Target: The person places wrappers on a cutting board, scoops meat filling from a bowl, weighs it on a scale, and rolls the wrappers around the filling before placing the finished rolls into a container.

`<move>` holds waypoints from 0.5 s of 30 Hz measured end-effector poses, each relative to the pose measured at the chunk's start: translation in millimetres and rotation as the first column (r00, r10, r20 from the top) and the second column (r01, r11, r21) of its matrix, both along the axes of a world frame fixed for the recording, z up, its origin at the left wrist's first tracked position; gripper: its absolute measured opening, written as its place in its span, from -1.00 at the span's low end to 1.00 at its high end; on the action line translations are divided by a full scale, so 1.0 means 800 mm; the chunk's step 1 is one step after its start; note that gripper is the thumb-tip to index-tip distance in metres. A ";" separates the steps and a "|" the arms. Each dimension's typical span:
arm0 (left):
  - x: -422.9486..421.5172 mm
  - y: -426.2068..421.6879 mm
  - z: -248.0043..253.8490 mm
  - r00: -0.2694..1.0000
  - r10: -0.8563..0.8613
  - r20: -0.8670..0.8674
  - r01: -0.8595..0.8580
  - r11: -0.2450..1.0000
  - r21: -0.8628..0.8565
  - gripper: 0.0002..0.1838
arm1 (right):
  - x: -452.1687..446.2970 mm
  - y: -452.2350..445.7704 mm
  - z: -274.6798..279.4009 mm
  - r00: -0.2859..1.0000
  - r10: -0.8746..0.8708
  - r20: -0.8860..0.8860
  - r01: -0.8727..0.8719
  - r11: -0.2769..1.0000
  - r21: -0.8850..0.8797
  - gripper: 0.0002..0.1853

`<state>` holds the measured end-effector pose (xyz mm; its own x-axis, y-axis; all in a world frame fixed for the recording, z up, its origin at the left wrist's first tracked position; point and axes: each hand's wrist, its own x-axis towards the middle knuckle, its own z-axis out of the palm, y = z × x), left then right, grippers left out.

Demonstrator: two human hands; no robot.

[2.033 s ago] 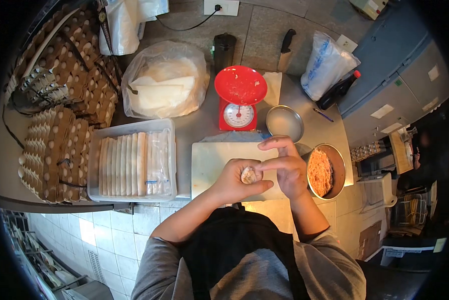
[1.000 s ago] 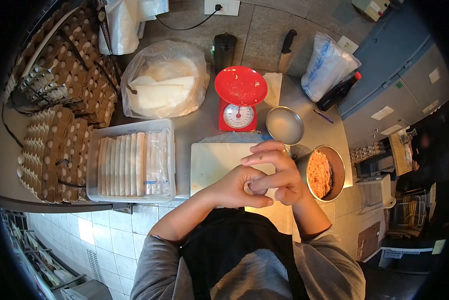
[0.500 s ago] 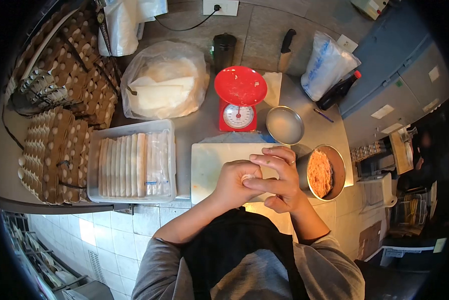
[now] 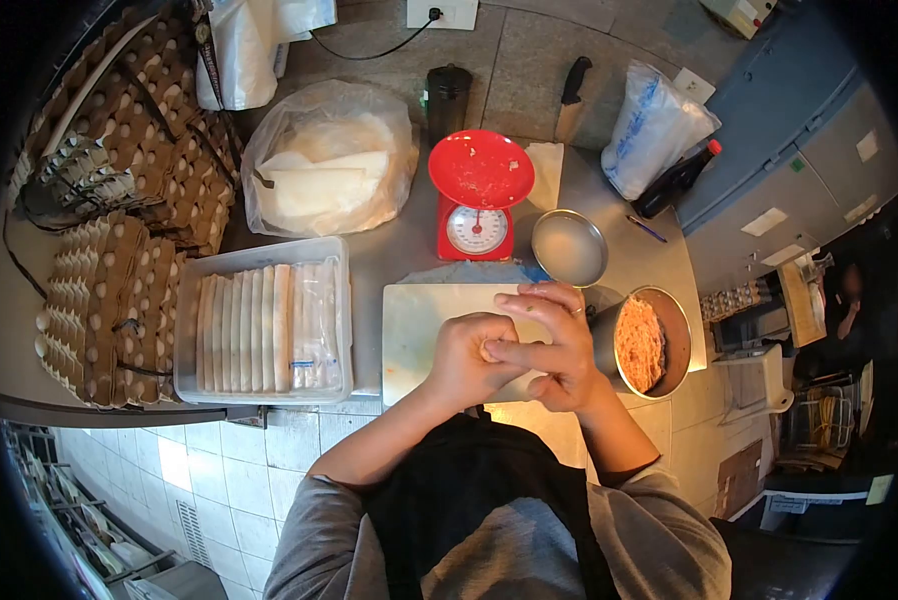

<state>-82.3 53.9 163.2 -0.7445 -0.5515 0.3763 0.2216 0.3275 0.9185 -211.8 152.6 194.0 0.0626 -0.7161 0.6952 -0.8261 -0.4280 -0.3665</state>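
Note:
My left hand [image 4: 466,362] is curled into a fist above the white cutting board [image 4: 416,325]. Something small and pale seems to show at its thumb side, too little of it to name. My right hand [image 4: 561,350] meets that fist with a finger pressed at its opening, while its other fingers are spread apart. A metal pot of orange shredded filling [image 4: 639,345] stands just right of my right hand. Behind the board is a red kitchen scale [image 4: 479,225] with crumbs on its pan. Beside the scale sits a metal bowl of cloudy liquid [image 4: 569,250].
On the left, a plastic container [image 4: 341,330] holds a row of pale wrapped rolls. Behind it lies a plastic bag of white sheets [image 4: 329,165]. Stacked egg trays [image 4: 99,310] fill the far left. A black-handled knife [image 4: 574,82] and a dark bottle [image 4: 674,185] are at the back.
My right fingers have shifted slightly against the left fist and bent a little more. Both hands stay over the board.

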 end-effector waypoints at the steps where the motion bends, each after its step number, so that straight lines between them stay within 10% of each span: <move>1: -0.001 -0.003 0.000 1.000 -0.017 -0.006 0.017 0.999 0.027 -0.76 | 0.000 -0.001 0.004 0.999 0.006 0.046 -0.005 1.000 -0.010 -0.46; 9: -0.005 -0.013 -0.011 0.995 -0.081 0.064 0.072 0.989 0.130 -0.72 | -0.011 -0.020 0.001 0.995 0.099 0.016 -0.100 0.995 0.004 -0.49; 12: -0.015 -0.030 0.003 0.995 -0.080 -0.053 0.091 0.957 0.276 -0.79 | -0.019 -0.040 -0.023 0.665 0.148 0.732 -0.243 0.970 0.025 -0.51; 15: -0.034 -0.067 0.018 0.977 0.140 -0.159 0.006 0.732 0.681 -0.75 | 0.008 -0.058 -0.108 0.579 -0.092 0.810 -0.301 0.899 0.317 -0.49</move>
